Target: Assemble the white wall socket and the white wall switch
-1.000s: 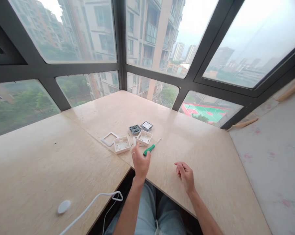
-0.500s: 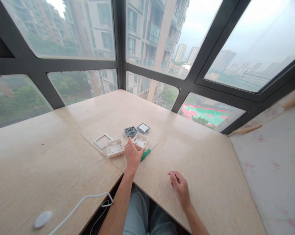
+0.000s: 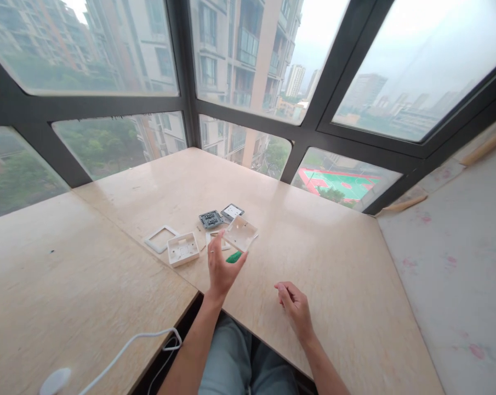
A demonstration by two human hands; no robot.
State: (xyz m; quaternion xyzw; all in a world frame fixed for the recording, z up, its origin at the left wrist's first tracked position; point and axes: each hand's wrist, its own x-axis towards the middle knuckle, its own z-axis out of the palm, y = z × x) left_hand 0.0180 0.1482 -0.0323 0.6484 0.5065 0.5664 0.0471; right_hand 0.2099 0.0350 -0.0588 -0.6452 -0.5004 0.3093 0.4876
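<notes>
My left hand (image 3: 223, 270) grips a white plastic socket back box (image 3: 241, 233) between thumb and fingers, tilted and raised above the table. Partly hidden beneath it lies a screwdriver with a green handle (image 3: 233, 257); its tip shows past the box's right edge. A second white back box (image 3: 184, 260) rests just left of that hand, with a white square frame (image 3: 151, 243) beyond it. Behind are a dark grey socket module (image 3: 210, 219) and a grey-edged white-faced one (image 3: 233, 212). My right hand (image 3: 296, 307) is loosely curled over the table, with nothing visible in it.
The pale tabletop (image 3: 346, 285) has an inner corner edge in front of my legs. A white cable (image 3: 128, 346) and a white round object (image 3: 55, 381) lie at lower left. Dark-framed windows (image 3: 248, 130) border the far side; a patterned wall (image 3: 449, 274) stands at right.
My left hand has lifted the back box off the table and tilted it, uncovering another white piece beneath. The right hand keeps its curled pose. The view has shifted slightly.
</notes>
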